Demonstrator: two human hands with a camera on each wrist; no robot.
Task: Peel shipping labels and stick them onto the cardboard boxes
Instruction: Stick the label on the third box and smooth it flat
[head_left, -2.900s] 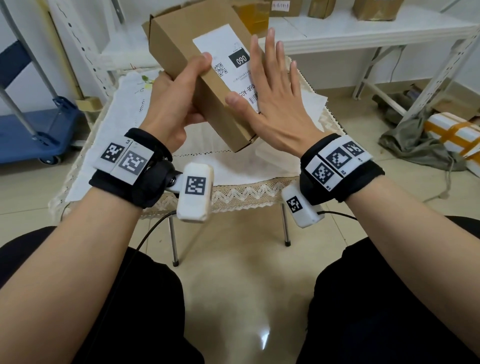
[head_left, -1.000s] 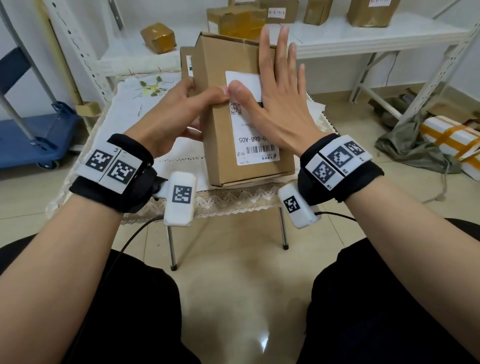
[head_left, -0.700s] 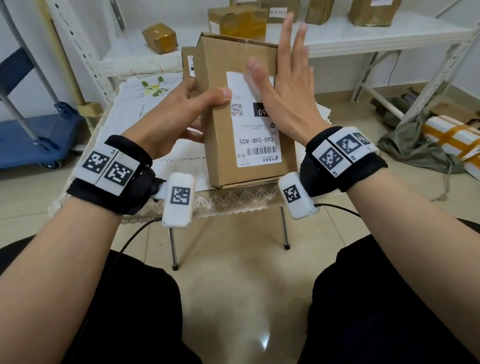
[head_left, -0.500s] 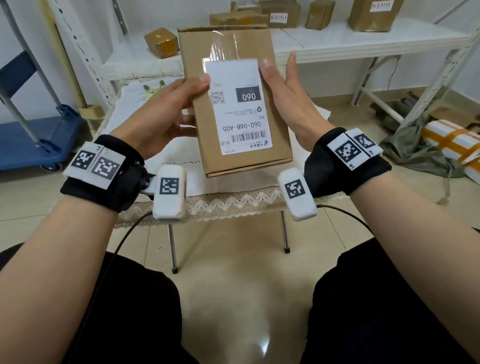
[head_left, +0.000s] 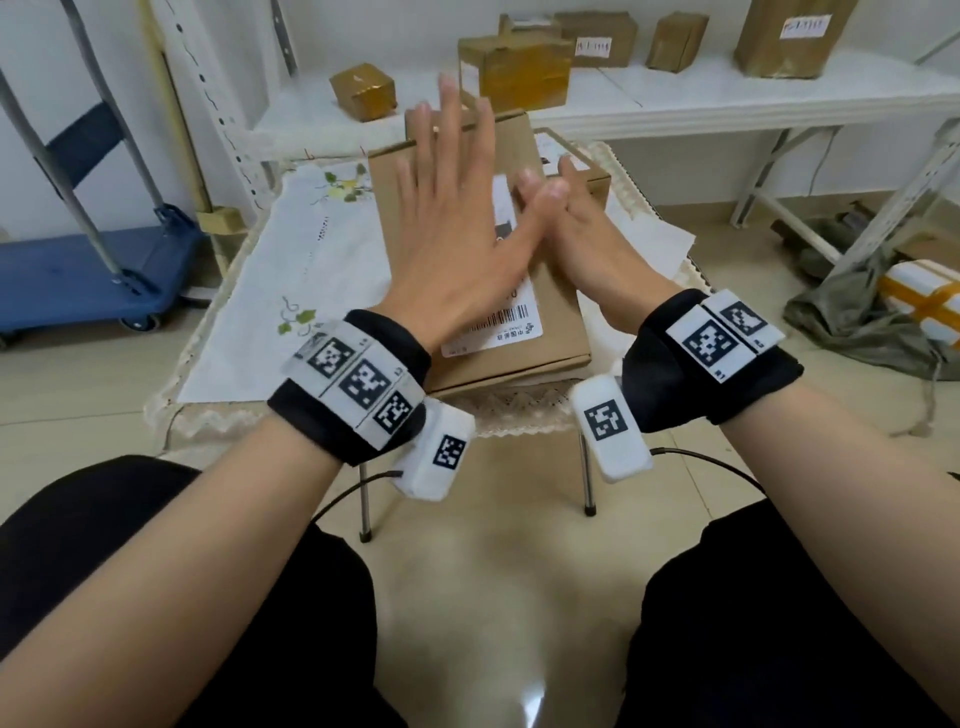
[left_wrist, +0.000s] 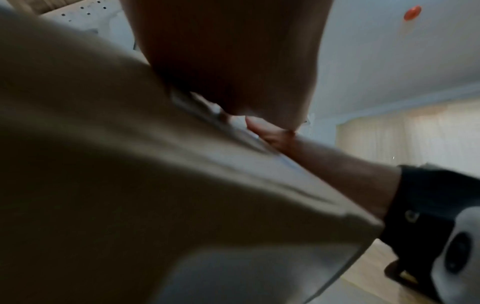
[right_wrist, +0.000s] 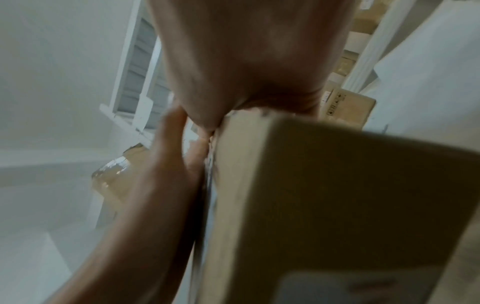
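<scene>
A brown cardboard box (head_left: 553, 332) leans tilted over the small table, with its white shipping label (head_left: 501, 332) facing me. My left hand (head_left: 452, 218) lies flat across the label, fingers straight and spread, and covers most of it. My right hand (head_left: 597, 244) grips the box's right edge, thumb on the front face and fingers behind. Only the label's barcode end shows below my left wrist. The left wrist view shows the box (left_wrist: 130, 164) close and blurred. In the right wrist view the box edge (right_wrist: 337, 185) sits under my palm.
A second labelled box (head_left: 571, 161) stands right behind the held one on the embroidered white cloth (head_left: 311, 249). Several taped parcels (head_left: 519, 67) sit on the white shelf beyond. A blue trolley (head_left: 78, 280) is at the left, a wrapped parcel (head_left: 924, 296) on the floor at right.
My left hand has left the box's side and now lies flat over the label. The box has come down and tilted away, while the right hand keeps hold of its right edge.
</scene>
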